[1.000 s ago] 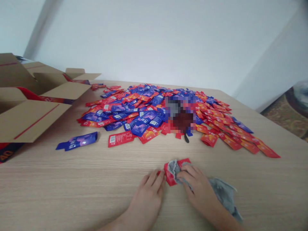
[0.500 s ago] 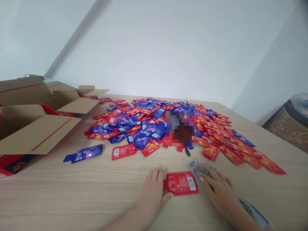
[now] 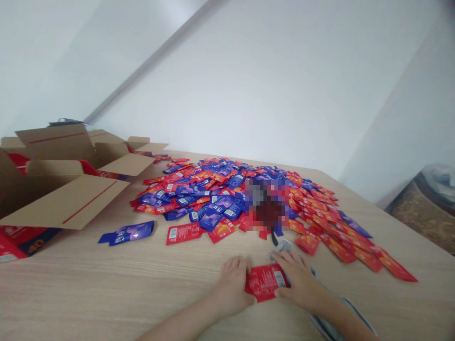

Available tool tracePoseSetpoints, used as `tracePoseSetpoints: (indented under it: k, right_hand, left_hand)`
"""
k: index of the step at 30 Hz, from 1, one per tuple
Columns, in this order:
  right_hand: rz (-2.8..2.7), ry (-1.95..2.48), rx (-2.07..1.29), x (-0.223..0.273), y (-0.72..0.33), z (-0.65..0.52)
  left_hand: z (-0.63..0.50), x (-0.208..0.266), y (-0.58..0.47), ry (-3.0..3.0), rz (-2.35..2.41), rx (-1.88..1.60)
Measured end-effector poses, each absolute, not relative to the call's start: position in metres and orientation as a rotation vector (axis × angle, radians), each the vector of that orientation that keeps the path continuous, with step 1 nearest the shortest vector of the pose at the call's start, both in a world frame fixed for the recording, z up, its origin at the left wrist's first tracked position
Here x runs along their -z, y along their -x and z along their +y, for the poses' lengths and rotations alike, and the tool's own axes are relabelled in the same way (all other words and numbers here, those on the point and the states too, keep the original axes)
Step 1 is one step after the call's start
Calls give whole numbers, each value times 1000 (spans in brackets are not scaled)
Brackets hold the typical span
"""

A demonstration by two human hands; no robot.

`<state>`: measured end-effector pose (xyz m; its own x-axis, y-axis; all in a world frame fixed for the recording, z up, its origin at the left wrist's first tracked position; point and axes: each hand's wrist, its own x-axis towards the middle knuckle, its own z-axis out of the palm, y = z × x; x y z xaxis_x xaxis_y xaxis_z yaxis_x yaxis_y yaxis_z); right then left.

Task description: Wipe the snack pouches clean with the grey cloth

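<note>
A red pouch with white print and a barcode lies flat on the table in front of me. My left hand grips its left end, thumb along the near edge. At the pouch's right end, my right hand has its thumb at the near corner and its fingers over the far corner. A crumpled grey cloth sticks out beyond those fingers, bunched under them. More grey material with a pale edge shows beneath the right forearm.
A heap of red and blue pouches covers the table's far middle, with overlapping red-orange ones at right. A blue pouch and a red pouch lie singly. Open cardboard boxes stand at left. A pixelated patch hides part of the heap.
My right hand has moved left from beside the pouch onto its right end, bringing the grey cloth along. My left hand stays on the left end. The view has shifted slightly.
</note>
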<state>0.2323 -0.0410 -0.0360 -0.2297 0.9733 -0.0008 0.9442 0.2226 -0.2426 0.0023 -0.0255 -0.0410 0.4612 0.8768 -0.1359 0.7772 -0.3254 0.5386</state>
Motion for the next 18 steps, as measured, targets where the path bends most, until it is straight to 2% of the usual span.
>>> tracePoseSetpoints:
  k: [8, 15, 18]
  right_hand:
    - [-2391, 1626, -153, 15, -220, -26]
    - [-2286, 1392, -534, -40, -194, 33]
    - [-2318, 1248, -522, -63, -174, 90]
  left_hand:
    - [-8, 29, 8, -2140, 1128, -314]
    - [54, -17, 42, -2035, 1040, -553]
    - [103, -34, 58, -2033, 1093, -605]
